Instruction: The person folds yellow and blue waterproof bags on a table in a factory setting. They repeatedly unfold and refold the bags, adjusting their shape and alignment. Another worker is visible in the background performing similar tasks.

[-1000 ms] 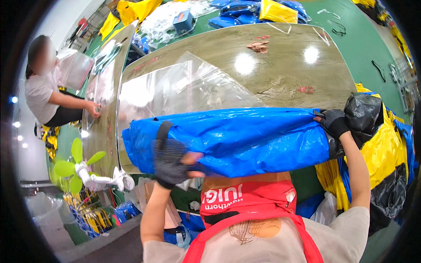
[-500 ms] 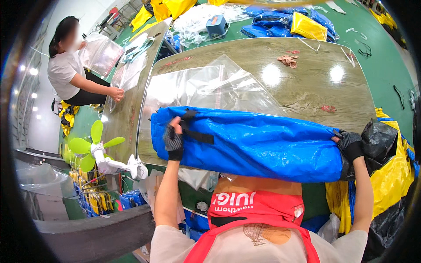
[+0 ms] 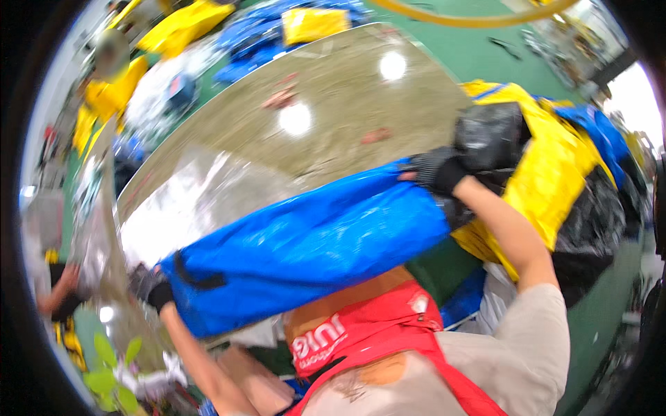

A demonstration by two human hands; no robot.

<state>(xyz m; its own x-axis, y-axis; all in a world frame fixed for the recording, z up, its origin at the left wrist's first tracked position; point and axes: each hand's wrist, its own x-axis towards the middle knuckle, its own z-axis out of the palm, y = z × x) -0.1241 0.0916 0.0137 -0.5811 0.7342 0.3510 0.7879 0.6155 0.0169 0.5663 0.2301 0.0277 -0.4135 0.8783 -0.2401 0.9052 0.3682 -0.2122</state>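
Both gloved hands, left hand (image 3: 154, 290) and right hand (image 3: 433, 170), stand well apart, each clamped on an end of the blue tarpaulin bundle (image 3: 305, 243), keeping it stretched level above the near edge of the table (image 3: 333, 104).

bundle: blue bundle (image 3: 305, 246) was level, now tilted | right hand (image 3: 436, 170) raised | left hand (image 3: 149, 288) lowered | view swung, blurred

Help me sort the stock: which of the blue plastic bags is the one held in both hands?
The long blue plastic bag stretched between left hand and right hand; the other blue bags lie heaped beyond the shiny table.
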